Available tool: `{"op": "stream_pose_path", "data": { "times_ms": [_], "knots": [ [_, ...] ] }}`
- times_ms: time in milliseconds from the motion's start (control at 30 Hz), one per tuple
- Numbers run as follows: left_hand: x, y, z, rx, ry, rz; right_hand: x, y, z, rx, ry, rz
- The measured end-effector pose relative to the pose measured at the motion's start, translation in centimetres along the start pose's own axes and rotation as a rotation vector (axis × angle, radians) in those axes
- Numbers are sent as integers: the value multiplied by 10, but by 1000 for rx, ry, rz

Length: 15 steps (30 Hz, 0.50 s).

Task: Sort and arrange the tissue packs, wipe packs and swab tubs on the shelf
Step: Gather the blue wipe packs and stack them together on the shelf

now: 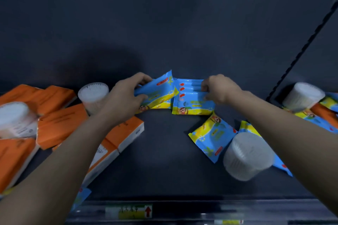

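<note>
Head view: left hand (126, 95) gripped a tilted wipe pack (159, 93), right hand (217, 88) pinched another pack (190, 100) beside it, at the shelf (164, 151) back.

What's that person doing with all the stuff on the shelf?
A person is sorting things on a dark shelf. The left hand grips one blue wipe pack, and the right hand pinches a second wipe pack right beside it, near the back. Orange tissue packs lie jumbled on the left with a swab tub among them. A second swab tub and a loose wipe pack lie unsorted at the front right.
</note>
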<state>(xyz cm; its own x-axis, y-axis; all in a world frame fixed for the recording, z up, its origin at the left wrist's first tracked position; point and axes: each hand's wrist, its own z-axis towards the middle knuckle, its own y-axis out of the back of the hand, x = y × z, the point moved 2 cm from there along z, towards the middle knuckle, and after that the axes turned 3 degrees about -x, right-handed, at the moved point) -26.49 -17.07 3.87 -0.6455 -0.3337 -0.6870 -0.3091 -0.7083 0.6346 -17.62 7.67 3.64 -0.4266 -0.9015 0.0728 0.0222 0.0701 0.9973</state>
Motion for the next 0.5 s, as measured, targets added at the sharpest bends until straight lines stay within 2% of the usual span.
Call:
{"op": "stream_pose_path", "data": {
  "times_ms": [167,333,500],
  "knots": [
    [-1,-15,15,64,-2,103,-8,1,0,19,28,-29],
    [10,-26,25,191,44,324,-6,3,-1,41,104,-53],
    [21,-37,36,208,35,463,-5,4,1,28,127,-70]
  ]
}}
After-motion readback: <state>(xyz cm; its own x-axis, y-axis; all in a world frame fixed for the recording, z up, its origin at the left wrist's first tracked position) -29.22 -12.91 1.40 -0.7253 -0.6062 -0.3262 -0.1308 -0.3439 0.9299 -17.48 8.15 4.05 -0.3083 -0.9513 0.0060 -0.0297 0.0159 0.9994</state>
